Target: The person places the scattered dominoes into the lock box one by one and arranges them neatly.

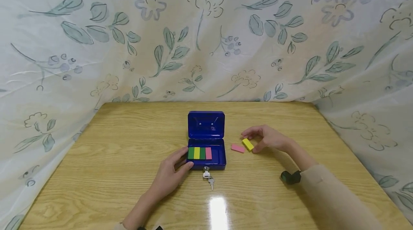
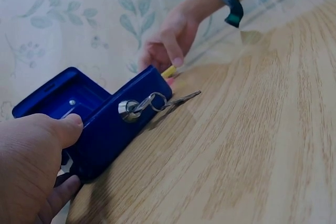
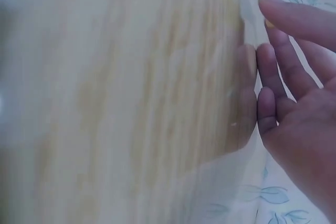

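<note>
A small blue metal cash box [image 1: 219,156] stands with its lid raised. Inside, at its left, a row of flat blocks runs green [image 1: 191,153], yellow [image 1: 196,153], green, then pink [image 1: 208,153]. My left hand [image 1: 169,172] holds the box's left side, thumb at the front corner; the left wrist view shows the thumb [image 2: 71,127] over the edge. To the right of the box, my right hand [image 1: 267,137] pinches a yellow block [image 1: 248,145] between thumb and fingertips. A loose pink block [image 1: 237,148] lies on the table between that block and the box.
From the lock on the box's front hangs a ring of keys [image 1: 211,182], also seen in the left wrist view. The wooden table [image 1: 129,133] ends at a floral cloth [image 1: 206,43] behind and at both sides. A dark band [image 1: 290,177] sits at my right wrist.
</note>
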Motion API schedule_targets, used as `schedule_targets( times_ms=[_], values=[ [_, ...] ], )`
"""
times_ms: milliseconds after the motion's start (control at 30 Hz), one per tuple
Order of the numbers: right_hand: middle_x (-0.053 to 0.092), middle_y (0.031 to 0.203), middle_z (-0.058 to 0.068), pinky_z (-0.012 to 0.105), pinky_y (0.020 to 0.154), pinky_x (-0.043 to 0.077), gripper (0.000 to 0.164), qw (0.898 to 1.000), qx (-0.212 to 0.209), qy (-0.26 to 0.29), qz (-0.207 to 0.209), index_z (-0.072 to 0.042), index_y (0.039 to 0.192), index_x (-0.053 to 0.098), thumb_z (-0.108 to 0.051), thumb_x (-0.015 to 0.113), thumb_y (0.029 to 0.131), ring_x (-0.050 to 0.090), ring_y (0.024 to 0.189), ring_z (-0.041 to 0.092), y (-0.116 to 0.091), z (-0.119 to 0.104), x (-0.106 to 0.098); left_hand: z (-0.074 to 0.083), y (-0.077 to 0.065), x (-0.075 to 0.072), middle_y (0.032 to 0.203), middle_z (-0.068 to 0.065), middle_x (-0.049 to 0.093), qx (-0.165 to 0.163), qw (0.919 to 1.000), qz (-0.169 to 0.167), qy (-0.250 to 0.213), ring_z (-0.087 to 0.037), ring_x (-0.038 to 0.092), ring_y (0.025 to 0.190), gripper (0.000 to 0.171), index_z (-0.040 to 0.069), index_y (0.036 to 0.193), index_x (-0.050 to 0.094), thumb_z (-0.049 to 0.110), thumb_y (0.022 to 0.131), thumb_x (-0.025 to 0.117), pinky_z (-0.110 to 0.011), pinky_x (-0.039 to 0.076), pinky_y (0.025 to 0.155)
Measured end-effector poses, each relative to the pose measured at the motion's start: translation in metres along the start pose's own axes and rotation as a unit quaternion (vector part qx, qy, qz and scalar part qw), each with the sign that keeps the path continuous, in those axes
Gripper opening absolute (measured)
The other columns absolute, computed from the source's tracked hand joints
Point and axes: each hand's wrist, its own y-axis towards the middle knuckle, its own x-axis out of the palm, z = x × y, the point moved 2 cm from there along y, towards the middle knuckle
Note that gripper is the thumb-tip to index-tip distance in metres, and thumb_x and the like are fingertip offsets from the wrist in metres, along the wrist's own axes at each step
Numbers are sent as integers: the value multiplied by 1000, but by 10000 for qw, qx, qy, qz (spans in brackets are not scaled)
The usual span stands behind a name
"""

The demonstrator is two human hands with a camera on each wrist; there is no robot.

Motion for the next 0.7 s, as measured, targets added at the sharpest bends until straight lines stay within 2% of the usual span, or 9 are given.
schedule_targets(
  times_ms=[233, 367, 500, 600, 700],
  values=[
    [62, 127, 12, 48, 106, 42, 65, 9980, 77, -38, 633, -1, 129, 61, 5, 84, 68, 53, 116, 31, -6, -2, 0, -2, 0, 0, 144, -16, 48, 102, 9999, -88, -21, -27, 51, 127, 53, 0, 143, 49, 12, 95, 67, -30, 49, 97],
    [60, 129, 13, 51, 106, 42, 64, 9939, 119, 98, 1092, 1, 131, 59, 5, 82, 71, 51, 120, 33, -12, -6, 0, -1, 0, -1, 144, -15, 48, 57, 9999, -84, 28, -26, 51, 127, 53, 1, 143, 49, 12, 95, 67, -30, 49, 98],
    [57, 131, 17, 43, 100, 49, 64, 9891, 105, 429, 1402, 4, 133, 56, 3, 82, 74, 48, 122, 35, -19, -14, 3, 0, 0, -1, 144, -13, 48, -35, 9999, -77, 63, -24, 51, 127, 52, 2, 144, 49, 12, 95, 67, -29, 49, 98],
    [55, 133, 18, 34, 94, 52, 63, 9845, 183, 627, 1629, 1, 132, 57, 3, 82, 74, 48, 120, 34, -23, -18, 6, -1, 1, -2, 144, -15, 49, 0, 10000, -68, 62, -26, 52, 127, 52, 1, 143, 50, 11, 95, 68, -31, 49, 97],
    [55, 134, 18, 30, 92, 53, 61, 9809, 203, 682, 1810, -1, 130, 59, 3, 83, 74, 50, 118, 33, -25, -21, 10, -1, 1, -2, 144, -16, 48, 71, 9999, -60, 62, -28, 51, 127, 53, 1, 143, 50, 12, 95, 68, -33, 49, 97]
  ],
)
